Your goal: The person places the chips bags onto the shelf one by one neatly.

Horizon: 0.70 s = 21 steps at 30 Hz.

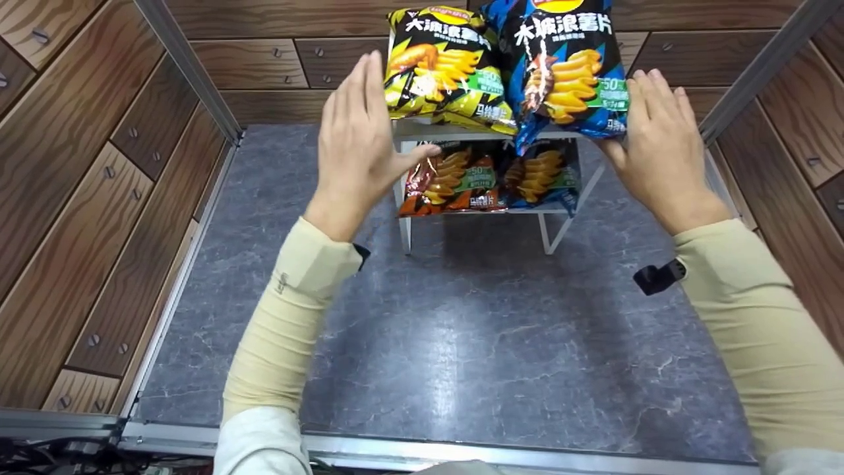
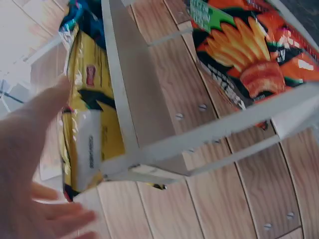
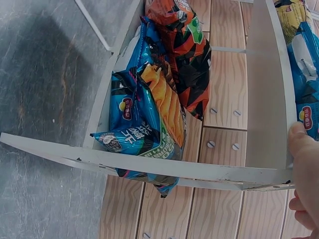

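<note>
On the top shelf of a white two-tier rack (image 1: 527, 134), a yellow-and-black potato chip bag (image 1: 448, 72) sits left of a blue-and-black chip bag (image 1: 570, 72). My left hand (image 1: 356, 142) is held upright at the yellow bag's left side, fingers straight and thumb spread inward. In the left wrist view that hand (image 2: 25, 149) overlaps the yellow bag's edge. Flanking the blue bag on its right is my right hand (image 1: 666, 145), fingers extended. The right wrist view has its thumb (image 3: 297, 130) right at the top shelf's edge, beside the blue bag (image 3: 306, 64).
The lower shelf carries an orange-and-black chip bag (image 1: 452, 181) and another blue chip bag (image 1: 541, 175). Grey marbled floor (image 1: 461, 343) lies under the rack. Wood-patterned walls (image 1: 99, 198) and metal frame posts (image 1: 191, 66) enclose the area.
</note>
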### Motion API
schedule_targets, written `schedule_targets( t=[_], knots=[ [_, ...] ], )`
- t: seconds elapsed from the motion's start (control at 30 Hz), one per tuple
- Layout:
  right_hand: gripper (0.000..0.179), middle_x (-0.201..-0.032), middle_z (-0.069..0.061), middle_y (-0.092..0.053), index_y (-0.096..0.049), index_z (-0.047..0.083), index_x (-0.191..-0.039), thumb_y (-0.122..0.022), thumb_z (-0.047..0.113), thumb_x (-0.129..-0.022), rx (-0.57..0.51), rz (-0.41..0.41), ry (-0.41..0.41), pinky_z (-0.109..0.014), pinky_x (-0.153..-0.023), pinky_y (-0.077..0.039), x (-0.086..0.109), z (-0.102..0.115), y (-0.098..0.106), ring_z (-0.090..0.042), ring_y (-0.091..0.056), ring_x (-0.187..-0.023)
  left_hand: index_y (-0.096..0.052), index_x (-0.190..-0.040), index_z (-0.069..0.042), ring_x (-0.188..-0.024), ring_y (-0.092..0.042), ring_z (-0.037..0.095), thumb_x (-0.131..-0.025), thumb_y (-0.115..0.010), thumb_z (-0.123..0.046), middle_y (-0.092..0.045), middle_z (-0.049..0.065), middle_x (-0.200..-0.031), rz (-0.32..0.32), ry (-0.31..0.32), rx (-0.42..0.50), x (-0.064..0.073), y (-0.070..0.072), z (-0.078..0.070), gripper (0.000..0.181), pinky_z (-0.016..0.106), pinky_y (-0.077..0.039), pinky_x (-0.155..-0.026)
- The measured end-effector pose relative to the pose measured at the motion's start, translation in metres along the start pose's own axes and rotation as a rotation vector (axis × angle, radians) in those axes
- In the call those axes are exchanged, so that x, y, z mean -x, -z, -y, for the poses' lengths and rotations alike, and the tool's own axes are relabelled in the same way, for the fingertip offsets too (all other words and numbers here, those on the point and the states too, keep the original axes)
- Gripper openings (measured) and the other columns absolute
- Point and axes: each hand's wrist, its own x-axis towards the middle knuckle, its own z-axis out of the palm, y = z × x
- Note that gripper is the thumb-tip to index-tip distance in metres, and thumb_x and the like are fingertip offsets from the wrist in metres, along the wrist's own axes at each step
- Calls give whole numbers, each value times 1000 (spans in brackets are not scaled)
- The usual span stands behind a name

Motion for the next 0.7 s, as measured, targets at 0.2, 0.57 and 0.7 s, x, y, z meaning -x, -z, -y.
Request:
schedule_targets(
  t=[0.2, 0.57, 0.7],
  knots=[
    [79, -161, -23, -25, -25, -5, -154, -61, 36, -97, 0, 4, 0, -51, -127, -6, 0, 1, -1, -34, -17, -154, -37, -145, 3, -112, -64, 33, -68, -71, -73, -56, 20, -136, 163, 117, -82, -3, -6, 7, 113, 41, -58, -88],
    [77, -159, -24, -30, -28, -6, -153, -63, 35, -97, -6, -47, 32, -52, -126, -10, 2, 0, -2, -35, -21, -152, -57, -108, -5, -76, -71, 35, -74, -72, -67, -70, 14, -86, 276, 206, -144, -19, -4, 3, 73, 43, -55, -59],
    [78, -160, -24, -29, -28, -6, -153, -63, 36, -97, -5, -44, 31, -52, -126, -10, 1, 0, -2, -36, -20, -152, -54, -116, -5, -75, -69, 31, -73, -73, -68, -68, 12, -87, 323, 233, -134, -26, -1, 0, 78, 39, -55, -60]
  ],
)
